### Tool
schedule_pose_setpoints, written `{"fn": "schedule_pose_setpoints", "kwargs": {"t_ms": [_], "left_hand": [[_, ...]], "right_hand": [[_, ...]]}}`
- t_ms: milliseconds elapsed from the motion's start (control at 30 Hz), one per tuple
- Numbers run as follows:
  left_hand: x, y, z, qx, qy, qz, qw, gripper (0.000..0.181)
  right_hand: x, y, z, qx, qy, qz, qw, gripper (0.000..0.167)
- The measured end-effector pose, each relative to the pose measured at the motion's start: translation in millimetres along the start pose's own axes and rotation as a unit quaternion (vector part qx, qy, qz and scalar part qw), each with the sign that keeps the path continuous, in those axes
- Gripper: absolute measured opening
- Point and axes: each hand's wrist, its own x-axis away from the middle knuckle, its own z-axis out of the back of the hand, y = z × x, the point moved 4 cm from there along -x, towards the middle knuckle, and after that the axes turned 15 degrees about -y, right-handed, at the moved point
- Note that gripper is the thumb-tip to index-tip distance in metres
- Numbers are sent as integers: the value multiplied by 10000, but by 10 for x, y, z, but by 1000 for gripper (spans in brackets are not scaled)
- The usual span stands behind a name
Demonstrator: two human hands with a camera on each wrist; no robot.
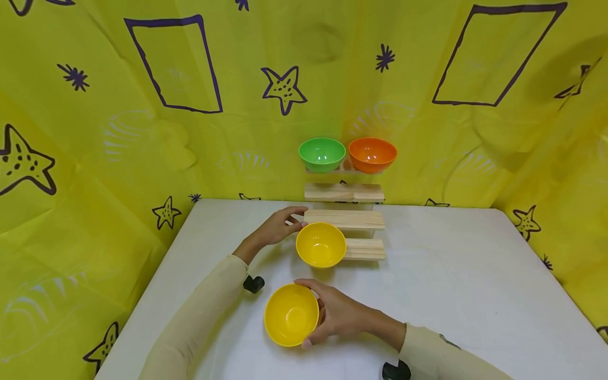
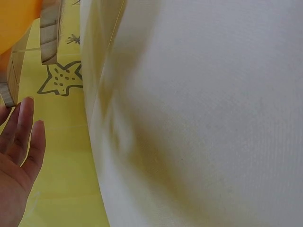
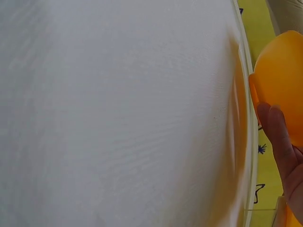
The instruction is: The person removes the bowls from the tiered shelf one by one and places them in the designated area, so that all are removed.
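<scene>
My left hand point(image 1: 277, 226) is at the left end of a plank of the stepped wooden stand point(image 1: 344, 219), thumb and fingers on either side of that end. In the left wrist view its fingertips meet a plank corner point(image 2: 9, 92). A yellow bowl point(image 1: 321, 245) sits on the lowest steps, close to the left thumb. Nearer to me, my right hand point(image 1: 339, 314) grips a second yellow bowl point(image 1: 291, 315) by its right side, thumb at the near rim. The right wrist view shows this bowl point(image 3: 281, 80) partly cut off by the frame.
A green bowl point(image 1: 322, 154) and an orange bowl point(image 1: 372, 154) stand side by side on the stand's top step. Under everything is a white table point(image 1: 451, 285). A yellow patterned curtain point(image 1: 266, 142) hangs behind and at both sides.
</scene>
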Motion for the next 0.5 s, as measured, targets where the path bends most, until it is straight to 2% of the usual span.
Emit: {"fn": "schedule_pose_setpoints", "kwargs": {"t_ms": [167,500], "left_hand": [[-3,-6,2,0,6,29,10000,51],[0,-10,2,34,-26,17,10000,52]], "right_hand": [[-45,0,-7,-233,-21,22,9997,109],[-123,10,-18,-101,135,-108,9998,107]]}}
